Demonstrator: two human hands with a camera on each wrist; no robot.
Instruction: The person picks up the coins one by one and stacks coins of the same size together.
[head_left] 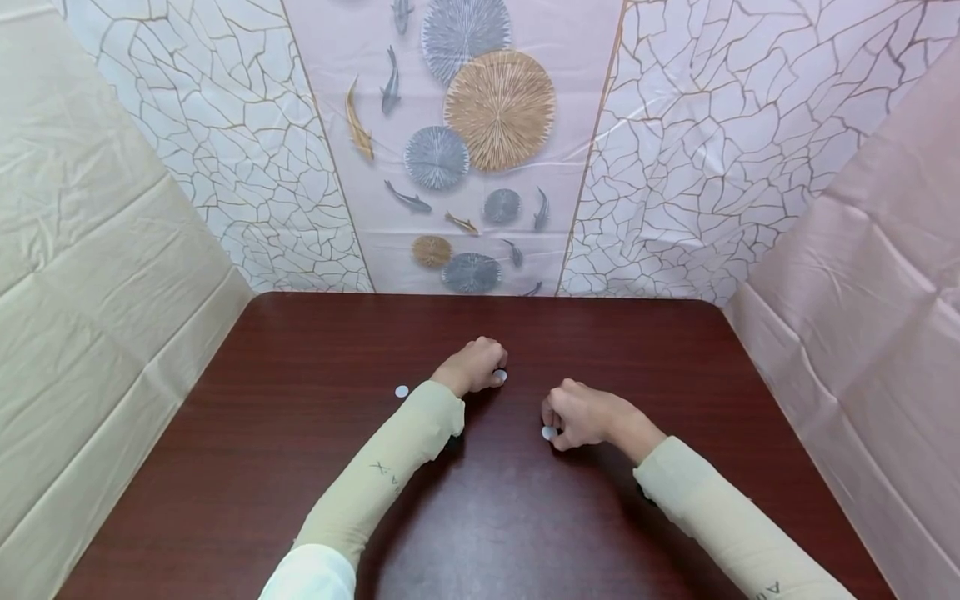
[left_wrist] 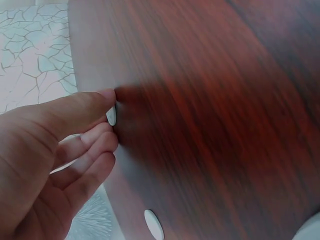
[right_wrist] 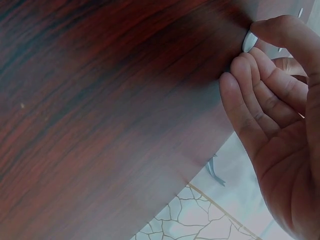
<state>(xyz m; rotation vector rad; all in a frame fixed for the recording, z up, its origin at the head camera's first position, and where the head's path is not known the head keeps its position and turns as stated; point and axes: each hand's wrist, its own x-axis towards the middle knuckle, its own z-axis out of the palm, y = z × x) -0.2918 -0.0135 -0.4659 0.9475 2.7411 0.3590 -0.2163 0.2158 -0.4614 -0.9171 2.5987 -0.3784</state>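
Three small flat white discs are on the dark table. My left hand (head_left: 474, 367), at the table's middle, pinches one white disc (head_left: 500, 376) between thumb and curled fingers, low at the tabletop. In the left wrist view, that disc's edge (left_wrist: 111, 116) peeks out below the thumb. Nearer to me and to the right, my right hand (head_left: 588, 415) pinches a second white disc (head_left: 549, 432); the right wrist view has it (right_wrist: 249, 41) under the thumb tip. The third white disc (head_left: 402, 391) lies flat, left of the left hand and beside the left sleeve.
The reddish-brown wooden table (head_left: 225, 467) has rounded far corners. Behind it hangs a patterned cloth (head_left: 480, 108) with fish and round motifs. Plain pale cloths, one left (head_left: 90, 275) and one right (head_left: 862, 333), flank the table. Long pale sleeves (head_left: 375, 467) cover both forearms.
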